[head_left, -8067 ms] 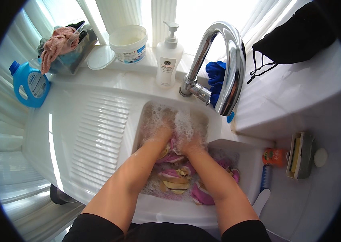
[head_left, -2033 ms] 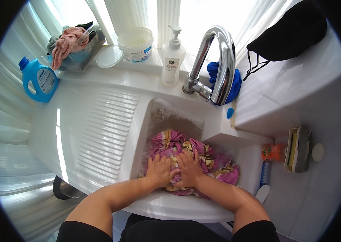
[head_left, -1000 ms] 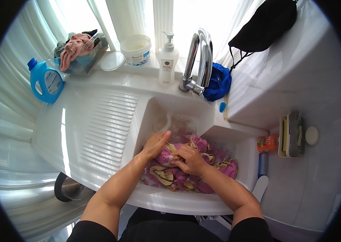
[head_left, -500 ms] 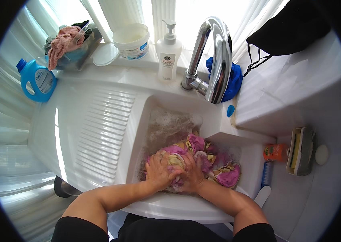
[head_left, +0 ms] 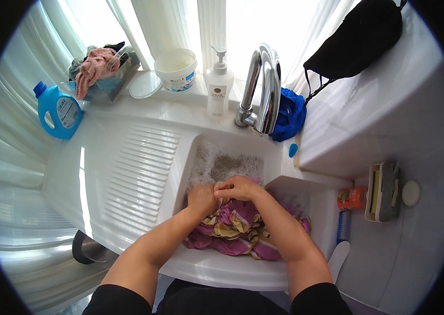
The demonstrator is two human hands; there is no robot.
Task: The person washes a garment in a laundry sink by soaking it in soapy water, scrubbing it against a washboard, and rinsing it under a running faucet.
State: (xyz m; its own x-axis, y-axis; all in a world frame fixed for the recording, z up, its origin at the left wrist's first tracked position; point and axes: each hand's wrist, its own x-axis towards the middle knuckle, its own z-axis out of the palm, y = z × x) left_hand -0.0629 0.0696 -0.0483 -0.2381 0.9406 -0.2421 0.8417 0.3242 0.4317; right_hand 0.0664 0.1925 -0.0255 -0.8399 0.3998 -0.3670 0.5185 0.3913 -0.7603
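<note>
A wet pink and yellow patterned cloth (head_left: 232,223) lies bunched in the white sink (head_left: 182,176), partly in sudsy grey water (head_left: 227,160). My left hand (head_left: 202,198) is closed on a fold at the cloth's far side, toward the sink's left wall. Close beside it, my right hand (head_left: 238,188) has its fingers bent down and pinched on the same cloth, the fingertips meeting near the left hand. Folds and ruffles spread below both wrists toward the sink's front edge. My right forearm hides part of the cloth.
Left of the basin is a ridged washboard (head_left: 143,176). Behind stand a chrome faucet (head_left: 264,89), a pump bottle (head_left: 219,86), a white tub (head_left: 175,71) and a blue jug (head_left: 59,113). A sponge holder (head_left: 383,191) and a blue comb (head_left: 343,227) sit at right.
Both hands have moved away from me, from pressing spread-fingered on the cloth to gripping its far side. The cloth now bunches nearer the sink's front edge. The view has shifted slightly.
</note>
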